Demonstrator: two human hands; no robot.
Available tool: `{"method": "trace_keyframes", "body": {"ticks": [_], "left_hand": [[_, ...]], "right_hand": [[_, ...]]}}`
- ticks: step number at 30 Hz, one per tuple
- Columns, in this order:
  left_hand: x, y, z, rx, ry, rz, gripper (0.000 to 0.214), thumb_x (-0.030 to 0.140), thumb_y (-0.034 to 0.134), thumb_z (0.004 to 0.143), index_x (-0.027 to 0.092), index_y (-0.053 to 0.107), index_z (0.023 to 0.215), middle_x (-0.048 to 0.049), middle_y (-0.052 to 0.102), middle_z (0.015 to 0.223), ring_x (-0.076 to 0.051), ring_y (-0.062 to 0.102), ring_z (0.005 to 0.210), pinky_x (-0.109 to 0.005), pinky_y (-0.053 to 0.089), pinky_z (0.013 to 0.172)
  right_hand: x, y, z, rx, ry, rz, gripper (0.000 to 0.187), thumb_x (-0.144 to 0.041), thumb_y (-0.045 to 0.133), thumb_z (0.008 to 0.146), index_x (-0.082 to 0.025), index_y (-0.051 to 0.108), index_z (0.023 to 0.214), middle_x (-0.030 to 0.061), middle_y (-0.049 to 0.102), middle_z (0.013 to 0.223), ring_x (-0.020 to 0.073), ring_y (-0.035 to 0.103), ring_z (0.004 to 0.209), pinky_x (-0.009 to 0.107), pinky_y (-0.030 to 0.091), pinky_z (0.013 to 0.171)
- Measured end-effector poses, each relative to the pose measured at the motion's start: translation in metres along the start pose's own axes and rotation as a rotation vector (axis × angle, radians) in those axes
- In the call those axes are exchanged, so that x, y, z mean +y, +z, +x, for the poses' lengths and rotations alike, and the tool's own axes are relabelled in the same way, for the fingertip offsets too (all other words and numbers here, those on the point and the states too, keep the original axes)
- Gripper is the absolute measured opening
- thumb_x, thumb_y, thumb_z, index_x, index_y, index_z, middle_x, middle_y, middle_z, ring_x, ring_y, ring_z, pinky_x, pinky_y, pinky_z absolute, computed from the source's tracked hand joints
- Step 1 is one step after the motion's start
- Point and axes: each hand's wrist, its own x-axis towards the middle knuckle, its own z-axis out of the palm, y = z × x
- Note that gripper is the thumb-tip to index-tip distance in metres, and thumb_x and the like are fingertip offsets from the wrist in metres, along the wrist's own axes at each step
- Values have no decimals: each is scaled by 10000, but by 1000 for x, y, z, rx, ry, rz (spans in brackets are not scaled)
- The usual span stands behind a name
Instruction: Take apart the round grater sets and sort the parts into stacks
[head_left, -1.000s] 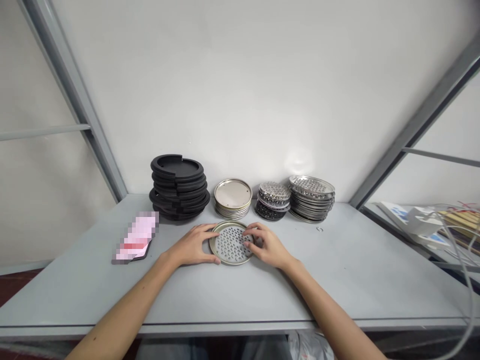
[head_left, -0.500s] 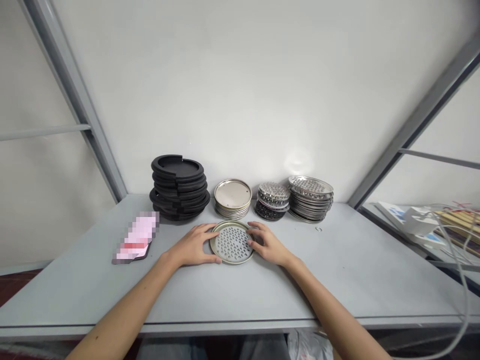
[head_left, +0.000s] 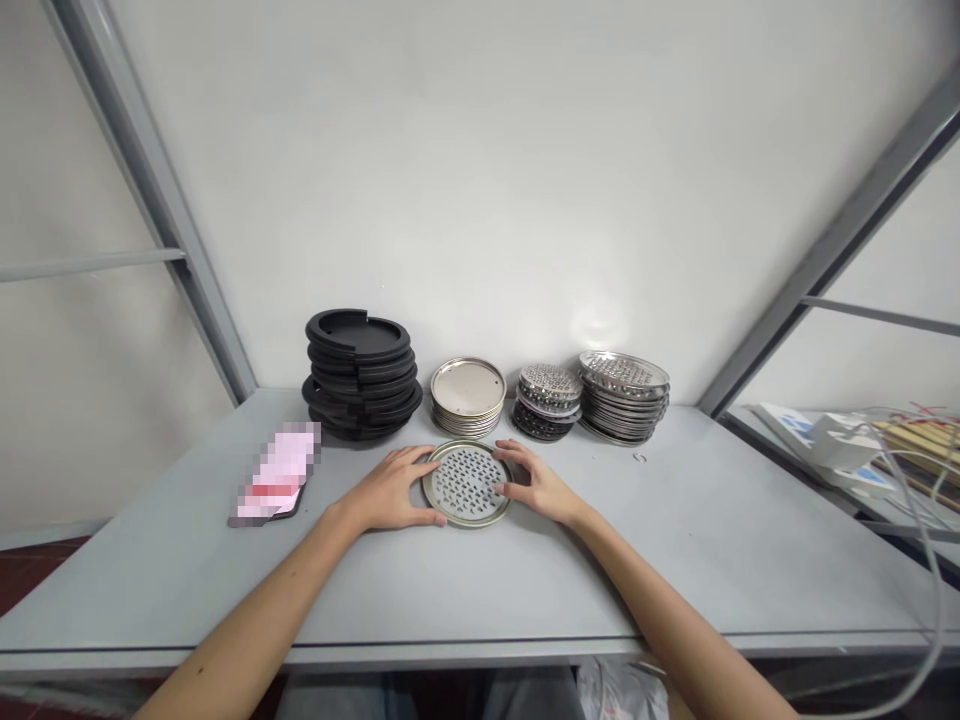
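In front of me a round grater disc (head_left: 468,484) with rows of holes lies flat inside a shallow metal rimmed dish on the table. My left hand (head_left: 394,488) curves round the left side of the rim, its fingers at the upper left and its thumb at the lower left. On the other side, my right hand (head_left: 541,484) holds the right rim, with fingertips resting over the disc's right edge. Just behind stands a stack of round metal dishes (head_left: 468,390). Right of it are a stack of small grater discs (head_left: 549,390) and a stack of larger grater discs (head_left: 624,385).
A stack of black ring-shaped bases (head_left: 361,375) rises at the back left, against the wall. A phone (head_left: 274,475), its screen blurred, lies left of my left hand. A tiny ring-like piece (head_left: 639,458) sits at the right. A white cable (head_left: 930,590) hangs over the table's right edge.
The view has shifted very slightly. Both hands keep their places on the rim, and the right fingertips have moved only a little.
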Motion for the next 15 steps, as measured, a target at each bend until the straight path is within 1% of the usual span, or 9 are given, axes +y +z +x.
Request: {"method": "trace_keyframes", "body": {"ticks": [4,6,11,15], "left_hand": [[0,0,0,9,3,-18,866,712,718,626,234,558,1330,-119,445,1449,-367,433,1292,-481,354,1090],[0,0,0,12,1,-24,873,714,723,615,230,565,1324,-120,447,1448,-368,437,1288,-484,358,1088],[1,-2,1,-9,-18,-18,885,721,724,605,229,566,1324,-123,440,1457,-365,424,1302,-485,348,1094],[0,-1,0,-3,-21,-30,867,712,732,605,247,571,1318,-112,441,1462,-357,423,1309,-484,343,1096]], "right_hand": [[-2,4,-2,-17,15,-117,654,-478,760,669,-125,614,1199,200,387,1470,359,235,1420,556,203,1144],[-3,4,-2,-20,19,-138,668,-488,765,661,-126,612,1201,202,376,1476,358,220,1425,555,196,1146],[-3,4,-3,3,21,-156,600,-468,749,687,-129,625,1167,194,389,1466,341,271,1408,519,227,1147],[-4,3,-4,30,38,-158,557,-479,745,690,-147,648,1126,180,417,1449,342,311,1389,521,245,1139]]}}
